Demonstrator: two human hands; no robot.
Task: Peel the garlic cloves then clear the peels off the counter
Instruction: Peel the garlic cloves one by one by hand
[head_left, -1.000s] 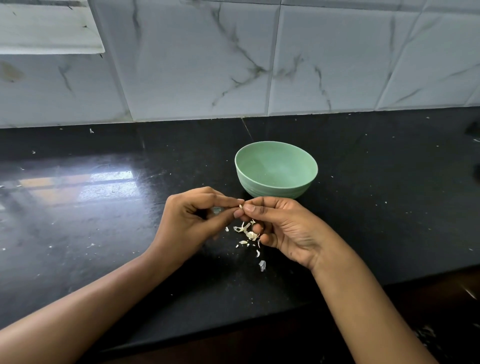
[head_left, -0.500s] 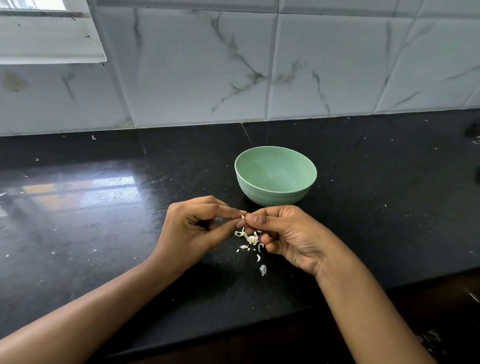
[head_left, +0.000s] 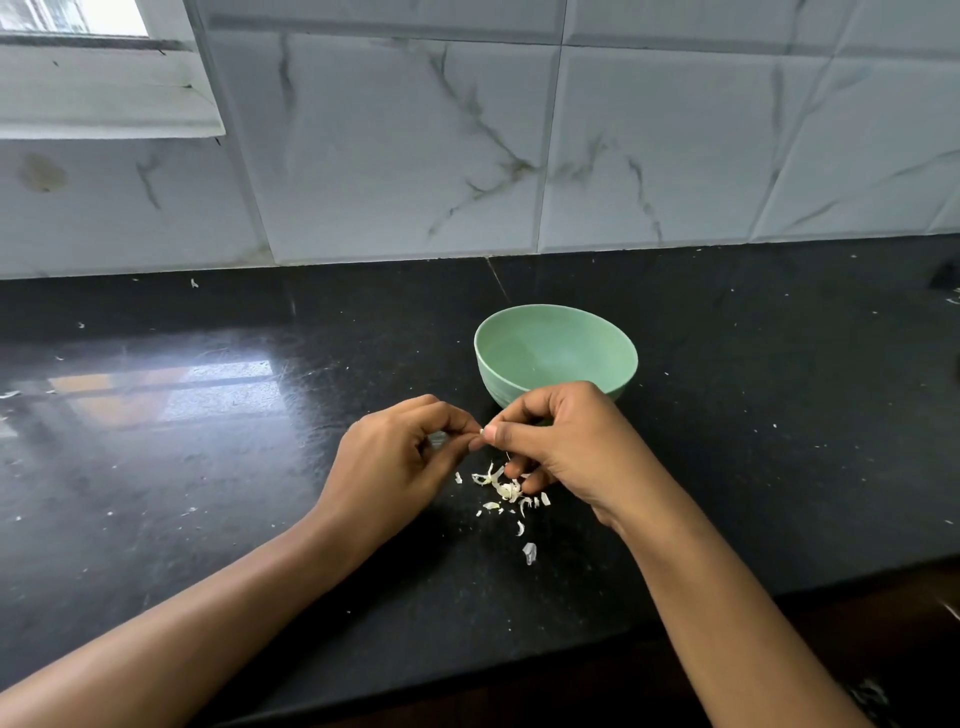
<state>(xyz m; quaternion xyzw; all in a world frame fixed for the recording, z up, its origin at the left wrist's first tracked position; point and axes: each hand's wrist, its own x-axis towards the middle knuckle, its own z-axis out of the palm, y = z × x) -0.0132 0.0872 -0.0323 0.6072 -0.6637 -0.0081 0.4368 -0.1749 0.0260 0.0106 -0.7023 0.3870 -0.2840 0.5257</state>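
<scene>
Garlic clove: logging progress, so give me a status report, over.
Left hand and right hand both pinch the garlic clove, mid-peel. Peels litter the counter beneath. Green bowl behind, nothing blocking.

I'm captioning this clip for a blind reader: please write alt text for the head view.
A left hand and right hand meet above a black counter, both pinching a small garlic clove between them. Pale peels lie scattered on the counter beneath, and a green bowl stands behind the hands, before a marbled tile wall.
</scene>
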